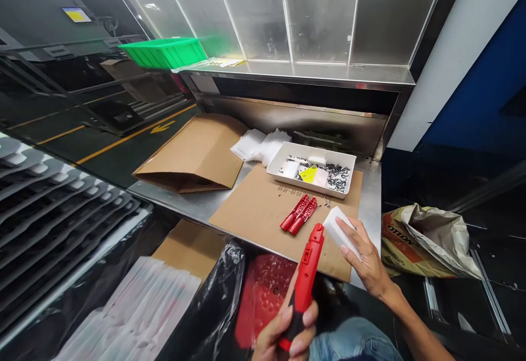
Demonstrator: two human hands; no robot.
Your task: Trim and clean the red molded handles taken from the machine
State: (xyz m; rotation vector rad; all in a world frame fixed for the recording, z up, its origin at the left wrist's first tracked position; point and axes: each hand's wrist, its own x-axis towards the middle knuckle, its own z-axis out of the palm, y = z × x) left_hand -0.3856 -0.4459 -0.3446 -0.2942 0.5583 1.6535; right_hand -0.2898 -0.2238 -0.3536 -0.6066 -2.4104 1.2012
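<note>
My left hand [287, 325] is closed around the black lower part of a red plastic tool casing [309, 265], which stands tilted up in front of the bench edge. In my right hand [367, 259] a small white block [340, 230], perhaps foam or a folded pad, is gripped between thumb and fingers, just right of the casing's tip. Two red moulded shell halves [299, 216] lie side by side on the cardboard sheet [246, 216]. A few small metal pieces [326, 202] lie near them. Behind sits a white tray [283, 177] of small black parts and a yellow label.
A brown cardboard box [197, 147] lies on the bench's left, beside white sleeves [257, 144]. A green bin [164, 53] stands on the upper ledge. Wrapped white packets [143, 301] fill a box at lower left. An open sack [431, 240] is at right; a red stool [263, 301] is below.
</note>
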